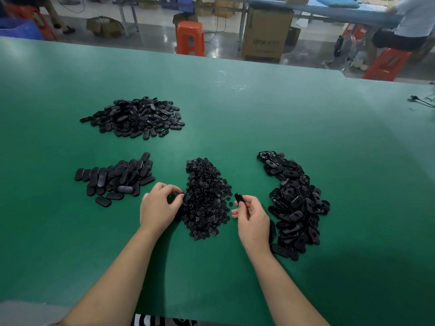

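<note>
A heap of small round black pieces (206, 198) is spread on the green tabletop (247, 118), and every other place is given from this heap. Just to its right, a black oval shell (239, 199) is gripped between the thumb and fingertips of the right hand (253, 218) and held slightly above the tabletop, with its upper end tilted toward the heap. The left hand (160, 207) is set against the heap's left edge, with fingers curled and thumb and fingertips brought close together over the pieces. Whether one is actually pinched cannot be told, since the dark parts blur together there.

Further right of the heap, beyond the right hand, a long curved pile of open black shells (296, 203) is laid. To the heap's left, a group of smooth black oval covers (115, 178) is gathered, some overlapping. Behind those, well apart from the heap, a mound of mixed oval parts (136, 117) is seen. Far beyond the heap, past the tabletop's edge, an orange stool (190, 37) and a cardboard box (266, 34) are stood on the floor.
</note>
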`<state>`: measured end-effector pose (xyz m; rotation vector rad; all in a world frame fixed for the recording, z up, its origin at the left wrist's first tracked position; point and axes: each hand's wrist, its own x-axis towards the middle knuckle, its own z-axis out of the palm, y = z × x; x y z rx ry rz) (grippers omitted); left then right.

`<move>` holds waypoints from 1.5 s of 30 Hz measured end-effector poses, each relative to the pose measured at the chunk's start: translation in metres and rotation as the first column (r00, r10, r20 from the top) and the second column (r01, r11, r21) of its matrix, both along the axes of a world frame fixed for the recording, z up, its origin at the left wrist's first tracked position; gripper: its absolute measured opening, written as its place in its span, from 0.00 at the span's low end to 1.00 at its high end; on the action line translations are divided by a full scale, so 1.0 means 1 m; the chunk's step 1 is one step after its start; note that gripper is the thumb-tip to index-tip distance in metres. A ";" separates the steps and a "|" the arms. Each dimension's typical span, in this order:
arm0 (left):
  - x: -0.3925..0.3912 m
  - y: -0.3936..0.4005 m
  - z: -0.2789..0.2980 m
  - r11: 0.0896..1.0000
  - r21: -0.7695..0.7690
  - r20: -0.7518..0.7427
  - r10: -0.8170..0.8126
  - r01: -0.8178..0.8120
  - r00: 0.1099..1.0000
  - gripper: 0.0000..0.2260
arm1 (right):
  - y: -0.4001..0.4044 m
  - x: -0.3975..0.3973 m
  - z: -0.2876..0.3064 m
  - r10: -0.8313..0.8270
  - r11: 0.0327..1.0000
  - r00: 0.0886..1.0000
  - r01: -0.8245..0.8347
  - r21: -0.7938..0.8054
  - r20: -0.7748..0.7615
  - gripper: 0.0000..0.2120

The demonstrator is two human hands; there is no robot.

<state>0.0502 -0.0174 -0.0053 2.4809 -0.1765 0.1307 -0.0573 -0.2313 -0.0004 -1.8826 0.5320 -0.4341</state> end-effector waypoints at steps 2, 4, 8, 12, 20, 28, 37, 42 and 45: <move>-0.001 0.001 -0.001 1.000 -0.014 0.010 0.003 -0.003 1.000 0.03 | 0.000 0.000 0.000 0.004 1.000 1.000 -0.004 -0.002 -0.003 0.10; -0.001 0.002 -0.002 1.000 -0.016 0.021 -0.002 0.002 1.000 0.05 | 0.000 -0.001 0.000 0.008 1.000 1.000 -0.008 -0.004 -0.008 0.10; 0.000 0.001 -0.002 1.000 0.015 0.035 -0.027 0.026 0.999 0.06 | -0.001 0.001 -0.003 -0.007 1.000 1.000 0.007 0.012 -0.016 0.06; -0.002 0.002 -0.001 0.999 0.008 0.029 -0.033 0.033 0.999 0.04 | -0.001 0.001 -0.003 -0.004 1.000 1.000 0.004 0.020 0.006 0.09; -0.006 0.002 0.008 0.987 -0.157 0.019 -0.020 0.023 1.000 0.06 | -0.001 0.000 -0.001 -0.028 0.990 0.999 0.025 0.138 0.021 0.13; -0.013 -0.014 0.025 0.921 -0.388 -0.054 0.003 -0.024 0.999 0.09 | -0.002 0.000 0.000 -0.031 0.989 0.999 0.026 0.143 0.032 0.12; -0.034 -0.101 0.041 0.892 -0.433 -0.220 -0.245 0.131 0.944 0.07 | -0.003 0.001 0.000 -0.041 0.992 0.997 0.033 0.123 0.065 0.11; -0.039 -0.112 0.036 0.877 -0.481 -0.324 -0.201 0.022 0.924 0.07 | -0.005 0.001 -0.004 -0.056 0.992 0.997 0.049 0.118 0.057 0.11; -0.038 -0.115 0.038 0.886 -0.464 -0.317 -0.177 0.010 0.932 0.06 | -0.005 0.001 -0.004 -0.066 0.989 0.997 0.059 0.138 0.051 0.12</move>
